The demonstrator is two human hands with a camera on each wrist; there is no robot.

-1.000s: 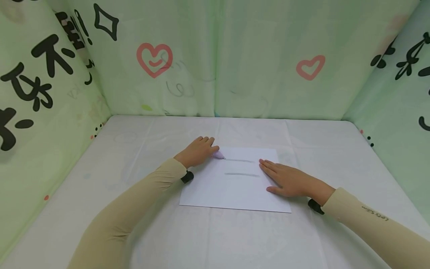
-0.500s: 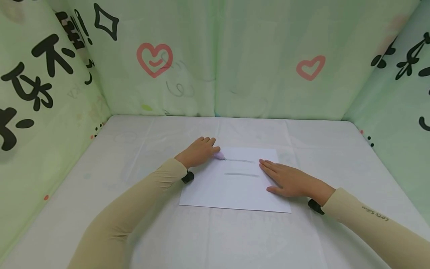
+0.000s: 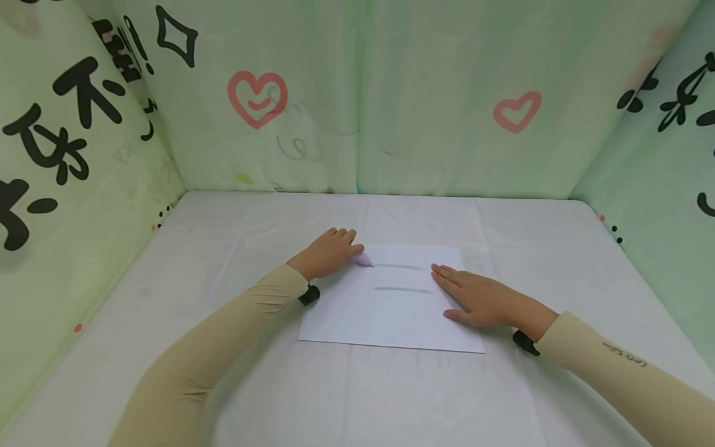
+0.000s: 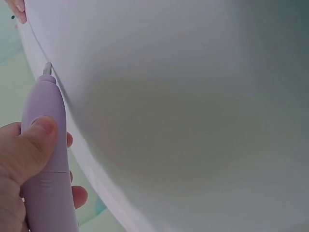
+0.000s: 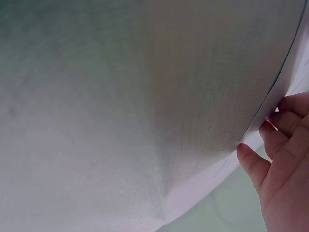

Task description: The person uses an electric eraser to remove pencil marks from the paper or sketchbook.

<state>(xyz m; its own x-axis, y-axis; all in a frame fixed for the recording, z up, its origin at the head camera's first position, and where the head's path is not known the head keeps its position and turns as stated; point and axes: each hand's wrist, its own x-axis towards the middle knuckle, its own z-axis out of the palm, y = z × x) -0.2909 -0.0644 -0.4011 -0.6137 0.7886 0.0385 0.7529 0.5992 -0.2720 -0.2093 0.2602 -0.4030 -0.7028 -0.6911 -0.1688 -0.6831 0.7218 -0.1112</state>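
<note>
In the head view my left hand grips a lilac, pen-shaped electric eraser. Its tip touches or hovers at the left end of the upper grey line on a white sheet of paper. A second grey line lies below it. The left wrist view shows the thumb pressed along the eraser's body, with a narrow metallic nose at the front. My right hand lies flat on the sheet's right side, fingers straight; in the right wrist view its fingertips meet the paper's edge.
The sheet lies on a table with a white cloth. Pale green curtains with hearts and black lettering enclose the back and both sides. A dark band shows at the left wrist, another dark piece at the right.
My left hand and the eraser shift by a tiny amount, right and then back left, near the upper line's left end. The right hand stays in place on the paper.
</note>
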